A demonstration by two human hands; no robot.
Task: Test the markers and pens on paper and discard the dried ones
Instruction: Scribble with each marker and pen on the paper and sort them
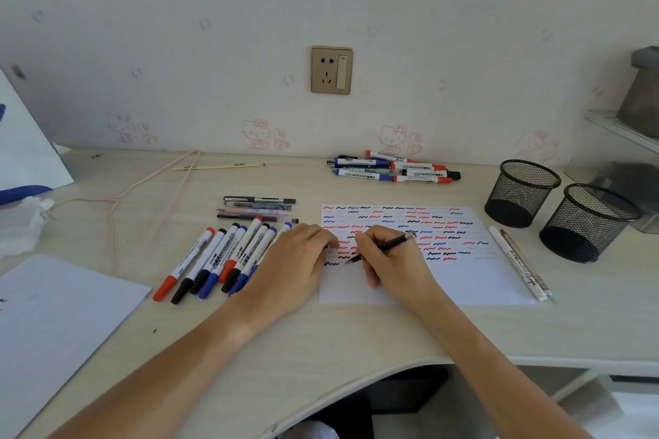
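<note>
A white test paper (474, 274) lies on the desk, covered in red, blue and black squiggles. My right hand (388, 257) grips a thin black pen (396, 243), its tip touching the paper near the lower left rows. Beside it my left hand (296, 260) rests on the paper's left edge, fingers bent, and partly hides the nearest markers. A row of whiteboard markers (214, 260) lies left of that hand, with several thin pens (256, 208) above them. Another pile of markers (392, 169) sits at the back by the wall. Two pens (520, 264) lie at the paper's right edge.
Two black mesh pen cups (522, 192) (588, 223) stand at the right. A second white sheet (53, 324) lies front left. A beige cord (149, 189) and a thin stick (217, 166) lie at the back left. The desk's curved front edge (356, 388) is near me.
</note>
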